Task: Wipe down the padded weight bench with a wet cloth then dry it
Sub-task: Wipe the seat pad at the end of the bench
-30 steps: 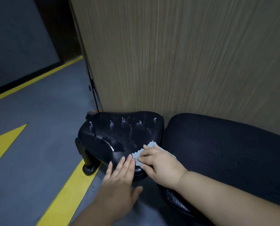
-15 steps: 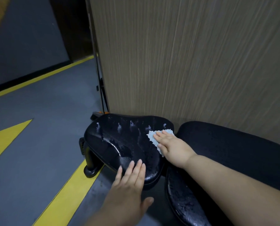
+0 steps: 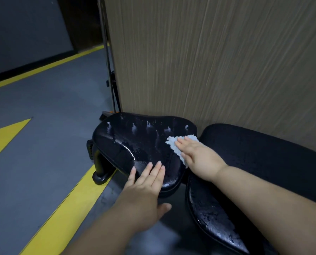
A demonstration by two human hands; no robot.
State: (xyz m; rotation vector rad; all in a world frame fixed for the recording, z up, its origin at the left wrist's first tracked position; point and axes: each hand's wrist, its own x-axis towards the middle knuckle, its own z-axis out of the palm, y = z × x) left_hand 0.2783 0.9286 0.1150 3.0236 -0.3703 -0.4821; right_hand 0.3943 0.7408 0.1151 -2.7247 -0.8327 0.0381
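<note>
The black padded bench seat (image 3: 135, 144) glistens with water drops and streaks. A longer black back pad (image 3: 263, 159) runs off to the right, also beaded with water along its near edge. My right hand (image 3: 199, 155) presses a pale blue cloth (image 3: 173, 146) flat onto the seat's far right part, fingers straight over it. My left hand (image 3: 146, 183) rests flat on the seat's near edge, fingers straight and together, thumb hanging below the rim.
A wood-grain panel (image 3: 217, 61) stands close behind the bench. The black bench leg (image 3: 99, 168) meets the grey floor (image 3: 43, 126), which carries yellow lines and a yellow triangle. A thin black pole (image 3: 109, 70) rises at the panel's left edge.
My right hand has slid the cloth from the seat's near edge up toward its far right side. My left hand stays on the near edge.
</note>
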